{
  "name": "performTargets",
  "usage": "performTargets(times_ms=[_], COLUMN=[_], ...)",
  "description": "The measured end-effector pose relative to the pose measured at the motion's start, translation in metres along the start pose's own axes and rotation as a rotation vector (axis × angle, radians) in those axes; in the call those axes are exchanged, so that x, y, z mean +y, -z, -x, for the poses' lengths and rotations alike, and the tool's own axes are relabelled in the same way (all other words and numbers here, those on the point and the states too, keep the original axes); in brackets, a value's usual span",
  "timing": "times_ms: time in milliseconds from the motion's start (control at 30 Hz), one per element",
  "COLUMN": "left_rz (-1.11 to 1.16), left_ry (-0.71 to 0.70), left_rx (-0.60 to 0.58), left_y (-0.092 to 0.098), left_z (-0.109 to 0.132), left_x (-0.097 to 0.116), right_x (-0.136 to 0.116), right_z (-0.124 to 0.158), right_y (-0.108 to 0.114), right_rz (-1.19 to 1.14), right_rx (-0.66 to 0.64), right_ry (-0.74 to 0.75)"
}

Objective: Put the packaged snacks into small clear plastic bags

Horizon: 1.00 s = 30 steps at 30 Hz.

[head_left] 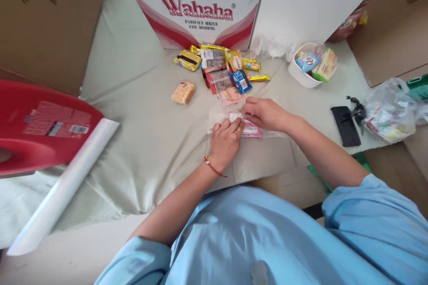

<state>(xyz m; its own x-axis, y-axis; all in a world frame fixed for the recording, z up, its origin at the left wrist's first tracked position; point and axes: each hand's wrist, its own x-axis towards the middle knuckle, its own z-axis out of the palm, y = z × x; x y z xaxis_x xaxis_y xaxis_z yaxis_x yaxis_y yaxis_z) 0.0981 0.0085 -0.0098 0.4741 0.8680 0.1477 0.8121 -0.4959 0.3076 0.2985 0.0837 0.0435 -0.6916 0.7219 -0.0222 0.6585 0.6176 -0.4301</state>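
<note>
A flat packet (252, 130), pink and white with small dark print, lies on the pale cloth (147, 129) near the table's front edge, at the centre of this clock face. Clear, wrinkled plastic film (276, 135) shows on both sides of it, shiny and loose; a bright pink border marks the packet's lower edge.

The left hand (226, 140) comes in from eight o'clock, its fingers slightly bent and close together, resting on the film and the packet's left part. The right hand (262, 113) sits at one o'clock, fingers curled with the tips drawn near the thumb; whether either hand pinches the film, I cannot tell.

The hands cover much of the packet, its print is too small to read, and whether it lies inside or beneath the film is unclear. At eleven o'clock, heaped wrapped snacks (220, 71) partly hide one another. The Wahaha carton (203, 13) behind them is cut off at the top, and the red plastic container (43, 129) at nine o'clock by the left edge.
</note>
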Motion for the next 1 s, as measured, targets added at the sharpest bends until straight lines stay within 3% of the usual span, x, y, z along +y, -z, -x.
performTargets(times_ms=[133, 267, 433, 533, 600, 700, 900, 1000], left_rz=[0.127, 0.362, 0.652, 0.666, 0.65, 0.588, 0.296, 0.249], left_ry=[0.019, 0.089, 0.451, 0.696, 0.76, 0.723, 0.541, 0.456], left_rx=[0.001, 0.117, 0.353, 0.52, 0.55, 0.419, -0.025, -0.066], left_y=[-0.004, -0.013, -0.017, -0.01, -0.001, 0.01, 0.015, 0.017], left_z=[0.003, 0.008, 0.008, -0.004, -0.015, -0.034, -0.043, -0.033], left_x=[-0.008, -0.03, -0.059, -0.072, -0.077, -0.076, -0.054, -0.058], right_x=[-0.016, -0.022, -0.031, -0.033, -0.033, -0.033, -0.036, -0.034], right_z=[0.027, 0.044, 0.046, 0.045, 0.045, 0.046, 0.047, 0.047], right_y=[-0.033, -0.058, -0.063, -0.065, -0.067, -0.067, -0.065, -0.069], right_rz=[0.095, 0.011, -0.171, -0.245, -0.251, -0.196, -0.062, -0.119], right_rx=[0.009, 0.127, 0.068, 0.063, 0.069, 0.062, 0.061, 0.07], right_ry=[-0.09, -0.125, -0.274, -0.345, -0.309, -0.239, -0.133, -0.188])
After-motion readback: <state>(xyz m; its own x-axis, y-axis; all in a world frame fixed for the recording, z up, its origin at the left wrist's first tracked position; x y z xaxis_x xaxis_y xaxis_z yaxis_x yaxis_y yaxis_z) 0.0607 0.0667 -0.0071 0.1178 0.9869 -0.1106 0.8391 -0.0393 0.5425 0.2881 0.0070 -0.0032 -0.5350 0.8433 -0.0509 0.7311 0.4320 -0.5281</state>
